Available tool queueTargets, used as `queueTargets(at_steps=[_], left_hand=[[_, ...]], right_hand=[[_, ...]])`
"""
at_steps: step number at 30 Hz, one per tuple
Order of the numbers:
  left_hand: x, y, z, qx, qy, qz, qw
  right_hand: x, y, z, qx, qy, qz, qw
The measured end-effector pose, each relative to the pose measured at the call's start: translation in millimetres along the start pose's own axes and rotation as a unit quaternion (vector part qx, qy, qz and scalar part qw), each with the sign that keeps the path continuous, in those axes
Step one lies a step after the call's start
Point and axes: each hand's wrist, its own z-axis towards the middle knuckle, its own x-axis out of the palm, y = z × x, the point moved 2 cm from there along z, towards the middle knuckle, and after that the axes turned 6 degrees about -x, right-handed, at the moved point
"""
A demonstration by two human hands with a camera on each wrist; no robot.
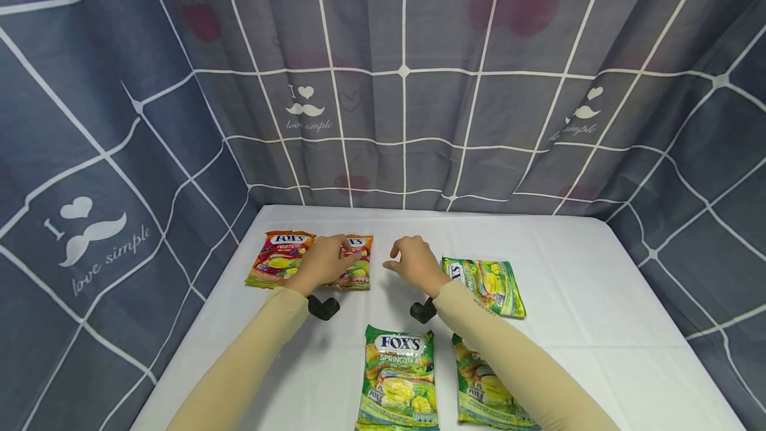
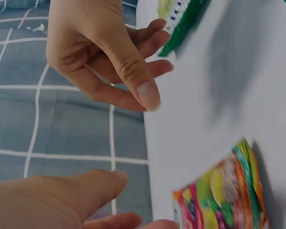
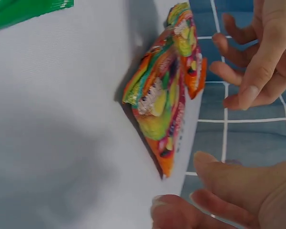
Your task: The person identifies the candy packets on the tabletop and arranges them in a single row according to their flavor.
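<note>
My left hand hovers over two red and orange bags of Fox's fruit candy, partly covering the right one; the left bag lies beside it. Its fingers are loosely bent and hold nothing. To the right, my right hand hangs above the white table, fingers relaxed, thumb and fingertips apart with nothing between them. A green Spring Tea candy bag lies near the right wrist. In the right wrist view the fruit bags rest on the cloth, apart from both hands.
Two more green Spring Tea bags lie nearer me: one in the middle, another partly hidden under the right forearm. A white cloth covers the table. Dark checked curtains enclose the back and sides.
</note>
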Motion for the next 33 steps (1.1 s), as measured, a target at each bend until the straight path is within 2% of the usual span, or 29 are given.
queueTargets(at_steps=[9,14,21,29,33], left_hand=[[9.0,-21.6,0.5,0.056,0.020,-0.066,0.9961],[14.2,-34.8,0.8,0.079,0.038,-0.101,0.9910],[29.3,-58.6,6.8,0.075,0.093,-0.158,0.9803],[47.9,-87.9,12.5,0.078,0.134,-0.177,0.9718],[57.7,-96.9,15.0,0.073,0.144,-0.174,0.9713]], right_hand=[[-39,-8,-22,0.013,0.001,0.010,1.000],[-63,-25,-37,0.010,-0.025,0.015,1.000],[-93,-53,-59,0.026,-0.045,0.012,0.999],[-123,-88,-81,0.054,-0.066,-0.019,0.996],[-134,-105,-92,0.078,-0.064,-0.036,0.994]])
